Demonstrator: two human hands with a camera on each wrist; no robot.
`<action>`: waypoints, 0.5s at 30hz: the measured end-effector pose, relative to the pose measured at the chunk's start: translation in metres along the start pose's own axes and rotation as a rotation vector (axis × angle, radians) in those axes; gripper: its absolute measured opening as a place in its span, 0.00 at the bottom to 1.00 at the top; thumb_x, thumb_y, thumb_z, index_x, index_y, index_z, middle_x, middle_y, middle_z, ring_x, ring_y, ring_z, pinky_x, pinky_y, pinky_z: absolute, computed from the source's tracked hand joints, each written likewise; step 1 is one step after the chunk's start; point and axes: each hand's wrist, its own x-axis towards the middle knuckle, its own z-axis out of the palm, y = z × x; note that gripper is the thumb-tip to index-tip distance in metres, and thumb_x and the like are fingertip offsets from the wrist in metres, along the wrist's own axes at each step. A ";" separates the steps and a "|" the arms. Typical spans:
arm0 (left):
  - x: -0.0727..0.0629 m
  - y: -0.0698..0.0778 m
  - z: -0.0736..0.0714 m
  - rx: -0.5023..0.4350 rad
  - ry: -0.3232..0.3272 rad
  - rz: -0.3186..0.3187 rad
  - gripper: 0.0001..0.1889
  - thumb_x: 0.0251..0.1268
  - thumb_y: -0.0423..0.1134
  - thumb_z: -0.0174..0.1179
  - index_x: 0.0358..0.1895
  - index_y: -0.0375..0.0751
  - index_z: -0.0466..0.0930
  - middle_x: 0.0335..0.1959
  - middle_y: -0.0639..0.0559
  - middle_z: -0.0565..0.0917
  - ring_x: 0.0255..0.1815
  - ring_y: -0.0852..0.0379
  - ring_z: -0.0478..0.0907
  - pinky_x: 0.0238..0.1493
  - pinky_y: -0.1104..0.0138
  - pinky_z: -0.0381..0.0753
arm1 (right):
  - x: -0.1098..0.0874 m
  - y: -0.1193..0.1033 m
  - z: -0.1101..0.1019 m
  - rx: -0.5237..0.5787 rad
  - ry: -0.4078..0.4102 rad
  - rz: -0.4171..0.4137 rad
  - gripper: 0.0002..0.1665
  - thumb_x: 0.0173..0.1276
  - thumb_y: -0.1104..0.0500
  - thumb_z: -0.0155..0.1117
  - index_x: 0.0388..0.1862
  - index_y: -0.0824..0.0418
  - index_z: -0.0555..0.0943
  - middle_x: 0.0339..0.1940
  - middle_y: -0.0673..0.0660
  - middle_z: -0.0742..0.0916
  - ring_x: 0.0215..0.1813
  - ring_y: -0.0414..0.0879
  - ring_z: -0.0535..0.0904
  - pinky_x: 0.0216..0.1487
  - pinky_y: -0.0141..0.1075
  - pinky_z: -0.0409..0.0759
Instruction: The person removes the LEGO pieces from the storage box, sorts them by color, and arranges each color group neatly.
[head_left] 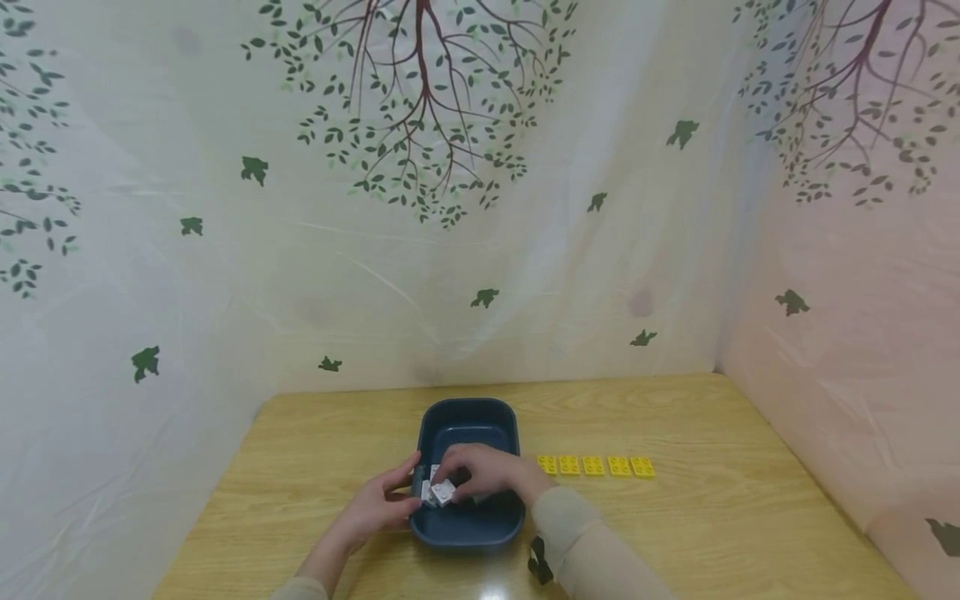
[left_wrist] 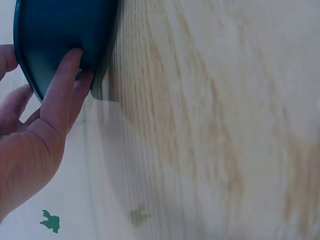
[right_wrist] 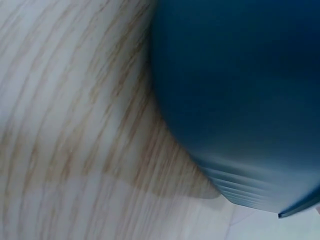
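Observation:
A dark blue tray [head_left: 468,533] stands on the table. My left hand [head_left: 378,500] holds its left wall; in the left wrist view the fingers [left_wrist: 62,92] of that hand lie along the outside of the tray [left_wrist: 50,30]. Inside the tray, by the left wall, are a few white building bricks [head_left: 427,493]. My right hand [head_left: 483,468] reaches in over the right rim and pinches a tilted white brick [head_left: 444,492] between thumb and fingers. Only the outer wall of the tray [right_wrist: 240,110] and the table appear in the right wrist view; the hand is hidden there.
Right of the tray, several yellow bricks [head_left: 593,466] lie in a straight row on the wooden table [head_left: 720,517]. A small black object [head_left: 538,560] shows beside the right sleeve [head_left: 592,542]. Behind the table hangs a pale sheet [head_left: 480,350] printed with trees and leaves.

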 end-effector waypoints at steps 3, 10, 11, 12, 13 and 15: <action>0.001 -0.001 0.000 -0.001 0.005 -0.006 0.39 0.68 0.32 0.62 0.78 0.42 0.53 0.73 0.25 0.57 0.62 0.33 0.73 0.47 0.53 0.85 | -0.002 -0.002 -0.002 -0.006 0.030 -0.003 0.19 0.62 0.59 0.74 0.52 0.50 0.86 0.48 0.41 0.82 0.50 0.32 0.74 0.58 0.27 0.73; 0.001 -0.002 0.000 0.026 0.023 -0.016 0.38 0.68 0.33 0.62 0.78 0.45 0.55 0.73 0.27 0.59 0.64 0.33 0.71 0.47 0.53 0.85 | -0.013 -0.009 -0.012 0.016 0.104 0.020 0.19 0.63 0.58 0.73 0.54 0.49 0.86 0.50 0.42 0.82 0.51 0.34 0.76 0.59 0.30 0.74; 0.001 -0.003 0.000 0.030 0.023 -0.016 0.38 0.68 0.33 0.62 0.78 0.45 0.56 0.73 0.27 0.59 0.63 0.33 0.71 0.47 0.53 0.85 | -0.014 -0.009 -0.013 0.019 0.113 0.020 0.20 0.63 0.58 0.73 0.54 0.49 0.85 0.51 0.42 0.82 0.51 0.34 0.76 0.59 0.30 0.75; 0.002 -0.003 0.000 0.033 0.024 -0.017 0.38 0.68 0.34 0.62 0.78 0.45 0.56 0.73 0.27 0.59 0.64 0.33 0.71 0.47 0.53 0.85 | -0.016 -0.009 -0.015 0.019 0.123 0.017 0.20 0.63 0.58 0.73 0.54 0.49 0.85 0.51 0.42 0.82 0.52 0.34 0.76 0.60 0.31 0.74; 0.002 -0.003 0.000 0.035 0.025 -0.019 0.38 0.68 0.34 0.62 0.78 0.45 0.56 0.73 0.27 0.59 0.64 0.33 0.71 0.47 0.53 0.85 | -0.018 -0.009 -0.016 0.021 0.132 0.012 0.20 0.63 0.58 0.73 0.55 0.49 0.85 0.51 0.42 0.82 0.52 0.34 0.76 0.60 0.31 0.74; 0.002 -0.003 0.000 0.028 0.027 -0.020 0.38 0.68 0.33 0.62 0.78 0.45 0.55 0.73 0.26 0.59 0.64 0.32 0.71 0.47 0.53 0.85 | -0.021 -0.008 -0.018 0.027 0.146 -0.007 0.20 0.63 0.58 0.73 0.55 0.50 0.85 0.51 0.43 0.82 0.52 0.35 0.76 0.60 0.32 0.74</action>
